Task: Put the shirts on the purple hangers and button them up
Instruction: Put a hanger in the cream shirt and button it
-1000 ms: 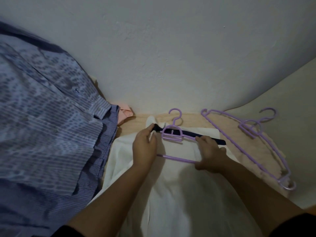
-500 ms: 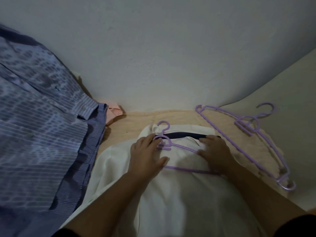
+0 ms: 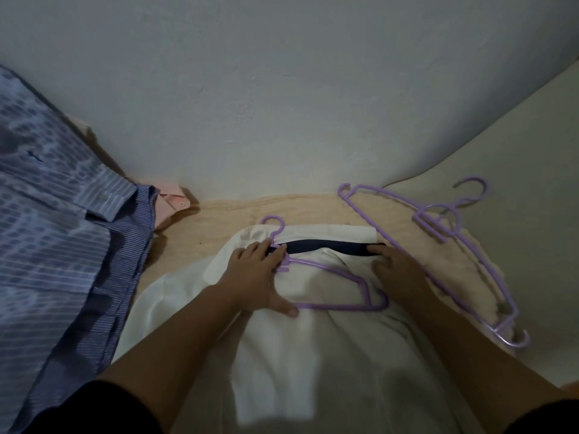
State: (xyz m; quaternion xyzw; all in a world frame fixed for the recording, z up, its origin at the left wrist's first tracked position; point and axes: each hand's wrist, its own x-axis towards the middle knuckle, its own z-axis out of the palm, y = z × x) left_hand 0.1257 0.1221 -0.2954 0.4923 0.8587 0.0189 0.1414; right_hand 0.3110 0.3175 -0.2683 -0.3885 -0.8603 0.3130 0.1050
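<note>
A white shirt [image 3: 313, 355] lies open on a beige towel [image 3: 203, 233], its collar with a navy inner band [image 3: 329, 246] towards the wall. A purple hanger [image 3: 344, 278] lies on it at the collar, hook [image 3: 275, 223] pointing to the wall, its left half hidden. My left hand [image 3: 255, 274] rests flat over the hanger's neck, fingers straight, thumb spread beside the bottom bar. My right hand [image 3: 399, 274] grips the shirt at the collar's right end, fingers curled onto the fabric by the navy band.
Two more purple hangers [image 3: 438, 242] lie overlapped on the towel at the right. Blue striped shirts [image 3: 62, 245] fill the left side, with a pink cuff [image 3: 170, 203] behind them. A white wall [image 3: 282, 104] stands just beyond the collar.
The hanger has slid lower and further into the collar opening. My left hand went from pinching the collar to lying over the hanger's neck; my right hand moved to the collar's right end.
</note>
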